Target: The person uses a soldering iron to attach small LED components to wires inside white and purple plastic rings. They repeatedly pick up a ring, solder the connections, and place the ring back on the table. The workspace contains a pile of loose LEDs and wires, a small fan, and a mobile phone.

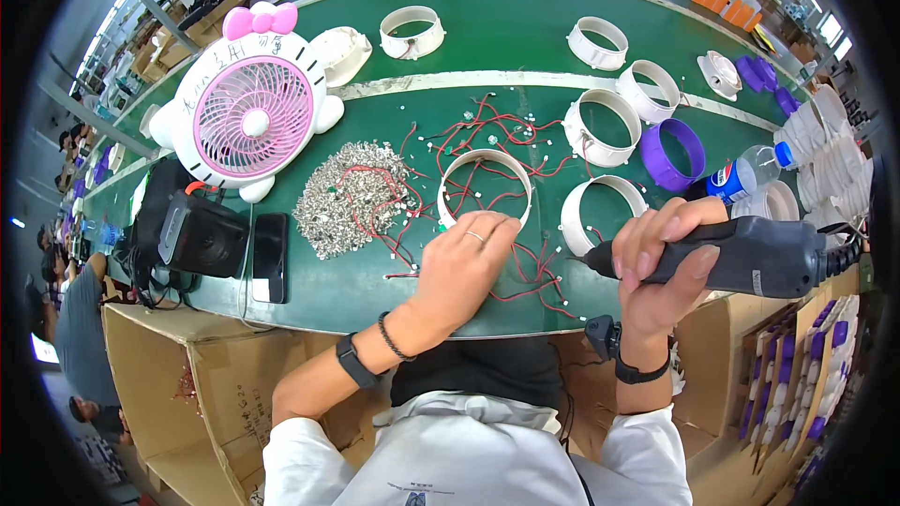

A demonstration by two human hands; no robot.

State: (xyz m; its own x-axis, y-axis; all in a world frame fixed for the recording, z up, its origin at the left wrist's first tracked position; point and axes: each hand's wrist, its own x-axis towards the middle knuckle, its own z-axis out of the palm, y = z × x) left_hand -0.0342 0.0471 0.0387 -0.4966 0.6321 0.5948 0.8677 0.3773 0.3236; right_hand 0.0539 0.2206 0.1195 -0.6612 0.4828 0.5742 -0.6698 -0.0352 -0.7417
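My left hand pinches the near rim of a white plastic ring at the middle of the bench, its fingers closed over the edge. A black electric screwdriver lies in my right hand, fingers and thumb wrapped round its body. Its dark tip points left, just beside another white ring. Red and black wires with small connectors spread around and behind the held ring. Left of it is a heap of small silvery screws, with some wire lying across it.
A pink and white fan, a black boxy device and a phone lie at the left. More white rings, a purple ring and a bottle stand at the right. Cardboard boxes sit below the bench's near edge.
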